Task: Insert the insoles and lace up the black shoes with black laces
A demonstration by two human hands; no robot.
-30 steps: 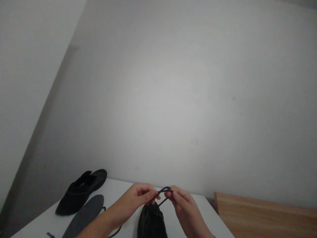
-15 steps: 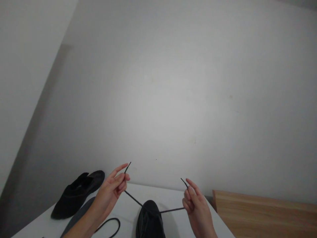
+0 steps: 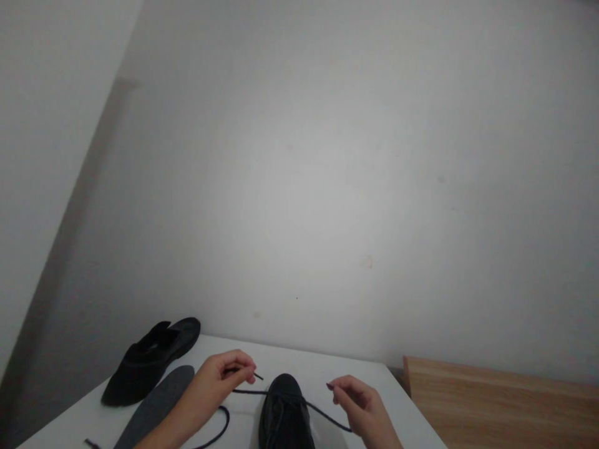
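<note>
A black shoe (image 3: pixel 284 415) stands on the white table (image 3: pixel 327 374) at the bottom middle, toe pointing away from me. A black shoelace (image 3: pixel 322 415) runs out of it to both sides. My left hand (image 3: pixel 219 380) pinches the left end of the lace just left of the toe, the tip sticking out past my fingers. My right hand (image 3: pixel 360 405) is curled on the right strand, low beside the shoe.
A second black shoe (image 3: pixel 150 358) lies at the table's far left corner, with a grey insole (image 3: pixel 156 405) in front of it. Another loose black lace (image 3: pixel 218 427) curls near my left wrist. A wooden surface (image 3: pixel 496 405) adjoins the table on the right. A plain wall rises behind.
One second ago both hands held the lace together above the shoe. They pulled the ends apart and upward, and now both have dropped and come closer to the shoe.
</note>
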